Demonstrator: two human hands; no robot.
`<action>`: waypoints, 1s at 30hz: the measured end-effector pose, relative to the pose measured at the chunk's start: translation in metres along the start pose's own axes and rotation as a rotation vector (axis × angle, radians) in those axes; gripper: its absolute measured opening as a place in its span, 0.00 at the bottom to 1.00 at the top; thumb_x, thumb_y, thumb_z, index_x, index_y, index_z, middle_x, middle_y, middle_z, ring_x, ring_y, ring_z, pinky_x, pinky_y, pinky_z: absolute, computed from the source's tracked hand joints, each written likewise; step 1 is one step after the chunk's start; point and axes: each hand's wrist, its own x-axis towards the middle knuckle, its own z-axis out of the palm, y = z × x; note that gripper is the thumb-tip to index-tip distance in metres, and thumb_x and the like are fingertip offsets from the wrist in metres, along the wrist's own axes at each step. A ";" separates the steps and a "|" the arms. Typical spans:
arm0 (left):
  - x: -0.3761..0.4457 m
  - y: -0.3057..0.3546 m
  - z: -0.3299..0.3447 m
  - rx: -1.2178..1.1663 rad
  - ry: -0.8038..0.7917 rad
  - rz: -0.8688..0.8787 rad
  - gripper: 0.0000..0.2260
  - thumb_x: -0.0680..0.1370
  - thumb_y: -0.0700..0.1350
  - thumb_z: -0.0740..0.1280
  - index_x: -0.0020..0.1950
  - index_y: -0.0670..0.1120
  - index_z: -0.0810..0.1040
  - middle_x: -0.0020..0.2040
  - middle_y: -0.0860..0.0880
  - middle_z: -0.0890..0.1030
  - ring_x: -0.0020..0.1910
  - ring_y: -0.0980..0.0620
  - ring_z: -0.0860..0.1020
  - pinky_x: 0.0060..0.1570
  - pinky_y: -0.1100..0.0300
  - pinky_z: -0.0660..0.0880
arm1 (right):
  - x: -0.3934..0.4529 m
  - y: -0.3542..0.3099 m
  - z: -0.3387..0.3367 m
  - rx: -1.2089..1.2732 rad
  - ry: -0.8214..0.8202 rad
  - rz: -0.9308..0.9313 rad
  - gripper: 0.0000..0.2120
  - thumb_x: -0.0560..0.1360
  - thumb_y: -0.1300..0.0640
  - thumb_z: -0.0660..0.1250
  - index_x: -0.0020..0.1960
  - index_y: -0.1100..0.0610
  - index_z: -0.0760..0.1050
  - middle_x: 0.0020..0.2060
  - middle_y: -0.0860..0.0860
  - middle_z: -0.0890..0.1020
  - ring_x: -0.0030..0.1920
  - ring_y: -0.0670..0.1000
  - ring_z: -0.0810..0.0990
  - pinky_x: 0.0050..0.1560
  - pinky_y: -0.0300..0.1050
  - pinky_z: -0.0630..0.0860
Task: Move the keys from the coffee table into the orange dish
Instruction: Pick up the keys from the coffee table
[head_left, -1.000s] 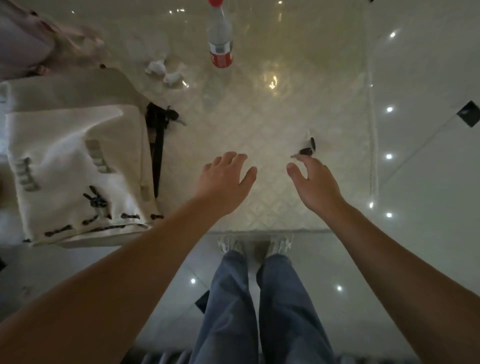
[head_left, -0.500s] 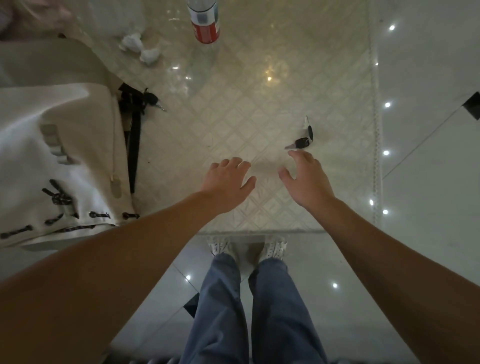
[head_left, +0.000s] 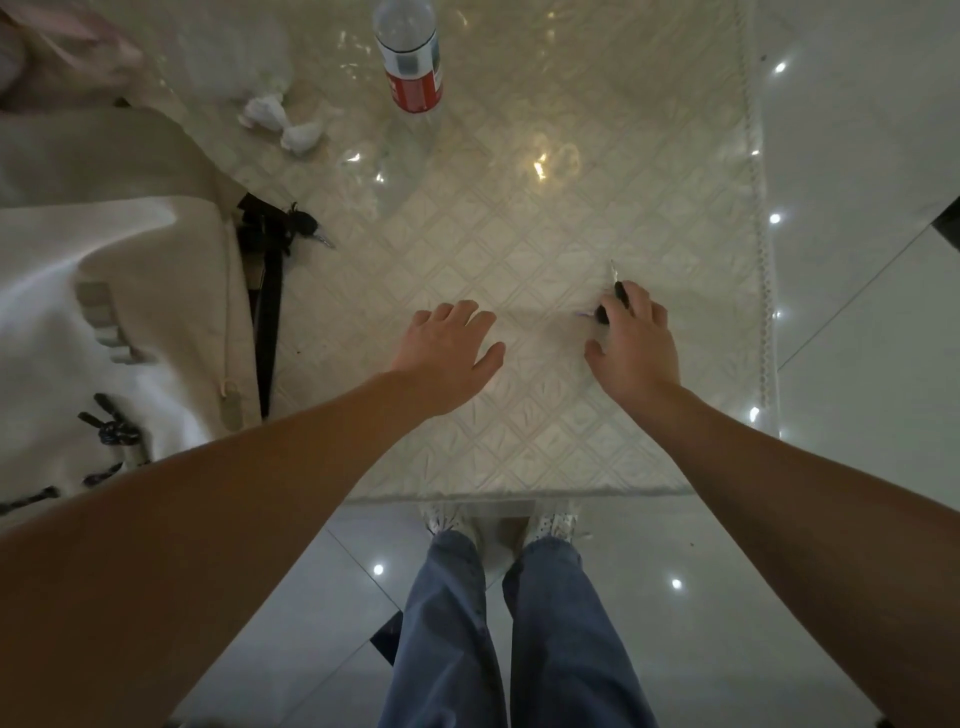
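Note:
The keys (head_left: 612, 291), a black fob with a silver blade pointing away from me, lie on the coffee table (head_left: 519, 234) towards its right side. The fingers of my right hand (head_left: 636, 348) are bent down over the fob and touch it, while the thumb stays spread apart from it. My left hand (head_left: 449, 353) hovers flat over the table's middle, fingers apart, holding nothing. No orange dish is in view.
A cream bag (head_left: 130, 312) with a black strap (head_left: 267, 312) covers the table's left part. A clear bottle with a red label (head_left: 413, 67) stands at the back, with crumpled tissues (head_left: 280, 122) near it. My legs stand at the table's front edge.
My right hand has reached forward and to the right, and its fingers now cover the fob. My left hand has barely moved. The view has shifted slightly.

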 end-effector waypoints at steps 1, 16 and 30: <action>-0.001 -0.002 0.001 -0.007 0.004 0.000 0.25 0.78 0.59 0.51 0.68 0.46 0.69 0.67 0.45 0.72 0.63 0.45 0.71 0.60 0.48 0.67 | 0.000 -0.001 0.001 -0.008 0.011 -0.015 0.21 0.73 0.57 0.68 0.65 0.58 0.70 0.72 0.55 0.62 0.67 0.59 0.64 0.59 0.54 0.72; -0.007 -0.046 -0.010 -0.045 0.027 -0.055 0.23 0.79 0.57 0.54 0.68 0.45 0.69 0.67 0.45 0.72 0.63 0.45 0.71 0.61 0.47 0.66 | 0.013 -0.043 0.013 0.041 0.006 -0.050 0.09 0.74 0.59 0.67 0.53 0.58 0.71 0.51 0.56 0.74 0.48 0.54 0.72 0.40 0.46 0.65; -0.014 -0.109 -0.046 -0.022 0.138 -0.224 0.21 0.79 0.56 0.55 0.68 0.47 0.68 0.67 0.46 0.72 0.64 0.45 0.71 0.61 0.47 0.67 | 0.031 -0.155 0.000 0.456 -0.071 -0.086 0.04 0.76 0.53 0.62 0.44 0.53 0.70 0.34 0.46 0.75 0.34 0.50 0.74 0.36 0.45 0.64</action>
